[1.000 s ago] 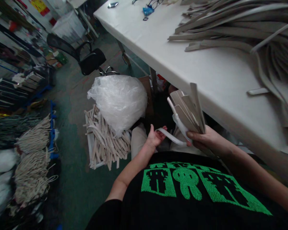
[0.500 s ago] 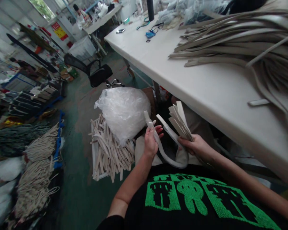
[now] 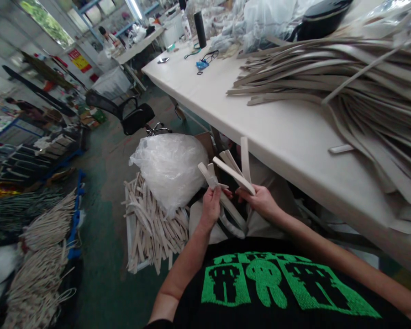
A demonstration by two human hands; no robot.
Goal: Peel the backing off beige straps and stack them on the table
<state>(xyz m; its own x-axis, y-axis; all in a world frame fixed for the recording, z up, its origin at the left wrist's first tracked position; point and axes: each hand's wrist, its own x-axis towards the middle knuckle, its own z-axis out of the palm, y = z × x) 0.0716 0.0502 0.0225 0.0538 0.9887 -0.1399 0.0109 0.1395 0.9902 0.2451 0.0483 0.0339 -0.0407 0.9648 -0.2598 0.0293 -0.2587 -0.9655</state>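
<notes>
Over my lap, my left hand [image 3: 212, 204] is closed around a pale beige fabric strip [image 3: 208, 175], whose ends stick up above the fingers. A grey-white loop [image 3: 232, 224] hangs below, between the hands. My right hand [image 3: 260, 199] grips several flat beige strips [image 3: 233, 167] that fan out upward, one of them slanting left toward my left hand. The two hands are close together, and the fingertips of both are partly hidden by the strips.
The white table [image 3: 277, 137] runs along the right, bearing a large pile of beige strips [image 3: 329, 73], glasses [image 3: 210, 57] and a black bottle [image 3: 199, 29]. At left stand a crate of strips [image 3: 157, 228], a plastic bag [image 3: 171, 169] and an office chair [image 3: 137, 119]. People work farther back.
My right hand has moved left, closer to my left hand. The strips in it have spread apart, and the hanging loop has become smaller. The camera view has shifted slightly.
</notes>
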